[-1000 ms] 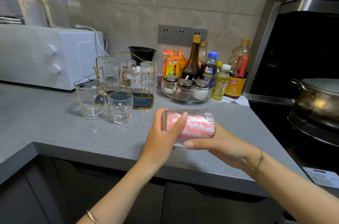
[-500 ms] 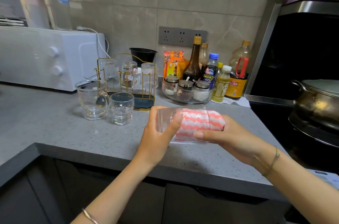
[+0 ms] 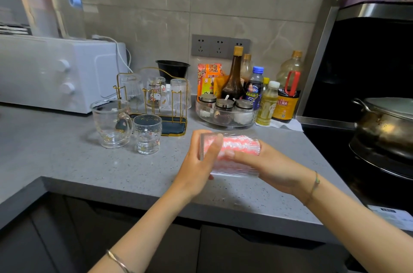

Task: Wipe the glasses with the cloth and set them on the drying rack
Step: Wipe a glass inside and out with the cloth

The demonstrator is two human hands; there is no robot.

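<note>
Over the counter [image 3: 67,161], left hand [image 3: 196,161] grips ribbed glass [image 3: 237,171]; right hand [image 3: 274,167] pinches pink cloth [image 3: 234,145], now pushed inside toward nine o'clock: still wiping.

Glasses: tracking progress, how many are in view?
6. On the drying rack: ribbed glass, cartoon glass, second ribbed glass. Before it: handled glass, small glass. Held glass in left hand and right hand. None seems hidden.

One head-worn camera looks forward and down, close over the counter [image 3: 67,161] edge
</note>
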